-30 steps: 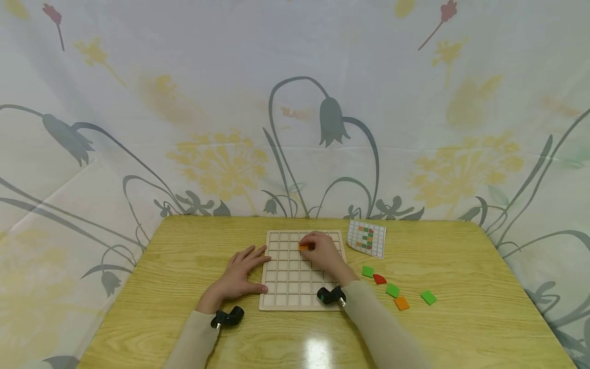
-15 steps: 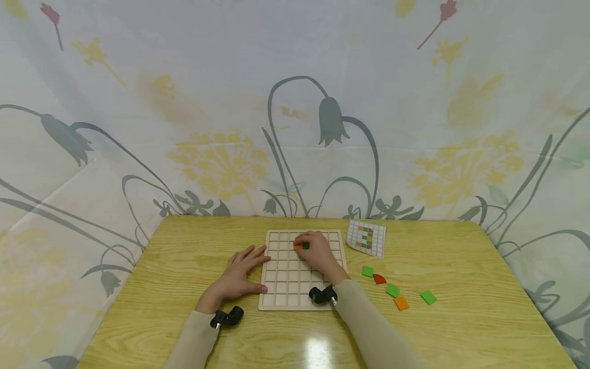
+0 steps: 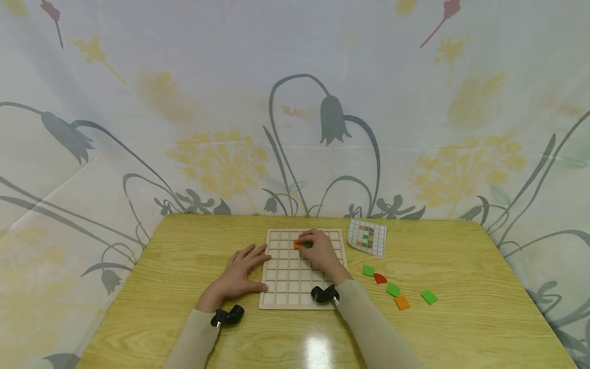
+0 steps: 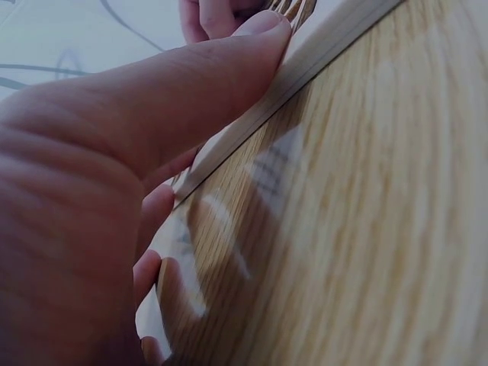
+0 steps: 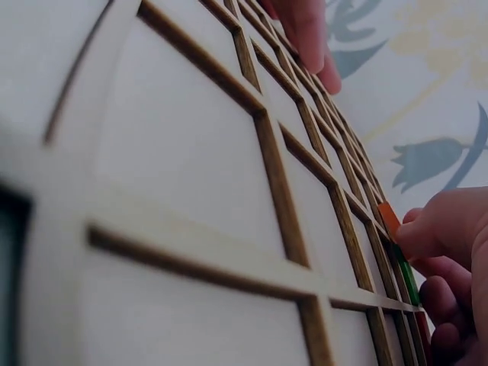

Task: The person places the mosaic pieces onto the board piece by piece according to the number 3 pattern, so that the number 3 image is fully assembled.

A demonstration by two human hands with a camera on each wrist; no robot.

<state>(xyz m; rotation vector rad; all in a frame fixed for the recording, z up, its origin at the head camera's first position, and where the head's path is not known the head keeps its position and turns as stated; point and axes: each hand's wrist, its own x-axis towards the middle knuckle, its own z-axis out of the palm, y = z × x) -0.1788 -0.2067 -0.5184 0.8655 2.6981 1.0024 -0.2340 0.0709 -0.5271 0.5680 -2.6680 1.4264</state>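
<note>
My right hand (image 3: 320,252) is over the upper part of a pale wooden grid board (image 3: 282,287), pinching an orange square tile (image 3: 296,245) at a cell. In the right wrist view the thumb lies against this orange tile (image 5: 389,221), which stands slightly proud of the grid. Just right of it is a green tile (image 3: 307,245), partly covered by the fingers; the right wrist view also shows a bit of red tile (image 5: 423,337) beyond the green. My left hand (image 3: 237,277) rests with spread fingers at the board's left edge, its thumb (image 4: 263,30) touching the rim.
A paper pattern card (image 3: 367,238) with a coloured grid lies at the board's upper right. On the table to the right are a red quarter-round tile (image 3: 380,278), an orange tile (image 3: 402,302) and several green tiles (image 3: 429,296). A flowered curtain hangs behind.
The right hand has moved a little left with the orange tile, uncovering part of the green tile beside it. My left hand has stayed at the board's edge.
</note>
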